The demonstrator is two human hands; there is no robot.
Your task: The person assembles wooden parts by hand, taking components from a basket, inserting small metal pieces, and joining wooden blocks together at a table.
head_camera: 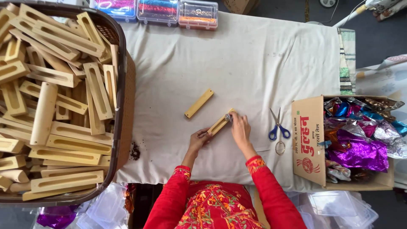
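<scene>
Slotted wooden block (220,123) between both hands

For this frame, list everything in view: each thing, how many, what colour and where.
Slotted wooden block: one, pale yellow, table centre, held at both ends.
Plain wooden block: one, pale yellow, lying just above it.
Wicker basket: one, brown, left, piled with many more slotted blocks.
Scissors: one pair, blue handles, right of the hands.
Cardboard box: one, tan, right edge, full of shiny foil wrappers.
Clear plastic boxes: three, top edge, coloured contents.
White cloth: one, covering the table.
Left hand: on the block's lower end.
Right hand: on its upper end.
</scene>
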